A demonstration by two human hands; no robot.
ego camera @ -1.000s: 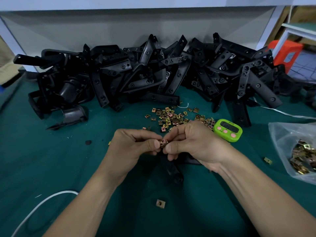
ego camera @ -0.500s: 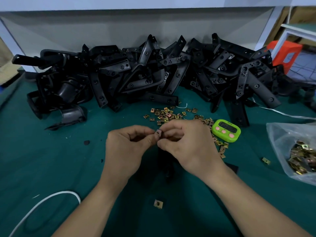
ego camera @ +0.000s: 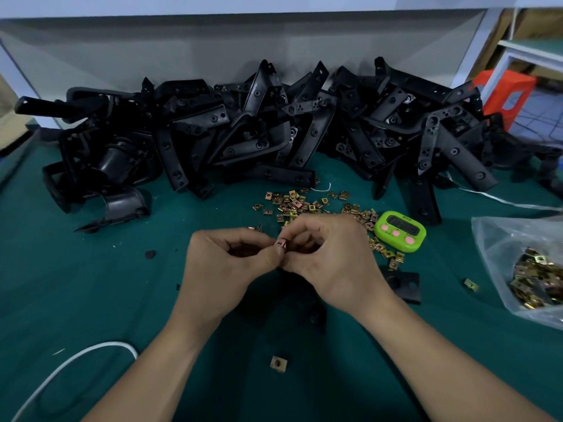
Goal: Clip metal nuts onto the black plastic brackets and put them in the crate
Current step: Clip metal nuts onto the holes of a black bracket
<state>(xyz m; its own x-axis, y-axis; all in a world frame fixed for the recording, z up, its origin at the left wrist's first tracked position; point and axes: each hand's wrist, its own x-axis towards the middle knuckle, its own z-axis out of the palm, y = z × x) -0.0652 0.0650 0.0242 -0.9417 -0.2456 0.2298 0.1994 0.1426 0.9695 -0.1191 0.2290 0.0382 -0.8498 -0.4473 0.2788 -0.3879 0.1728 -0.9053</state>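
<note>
Green felt matting (ego camera: 91, 300) covers the workbench, which is backed by a grey panel. A large heap of black plastic brackets (ego camera: 274, 132) lies along the far edge of the matting, stacked loosely at mixed angles. Just in front of the heap, a scatter of loose brass-coloured metal nuts (ego camera: 292, 205) lies on the matting. A green digital timer (ego camera: 399, 231) sits at the right end of the scatter. A clear plastic bag (ego camera: 493, 248) at the right edge contains more nuts. One stray nut (ego camera: 278, 363) lies between the forearms. A second stray nut (ego camera: 471, 284) lies between the bag and the hands. A white cable (ego camera: 76, 360) curves across the near-left corner. An orange stool (ego camera: 505, 95) stands beyond the bench at upper right.

The left hand (ego camera: 225, 269) and right hand (ego camera: 332, 263) meet at the centre of the matting, fingertips touching. The fingers of both hands are curled, and together they pinch a single clip nut (ego camera: 281, 242). This nut is held above the matting, near the scatter. A black bracket (ego camera: 402, 284) lies beneath the right hand, its holed end protruding to the right of the wrist. Whether either hand also grips this bracket cannot be determined, because the palms hide it.
</note>
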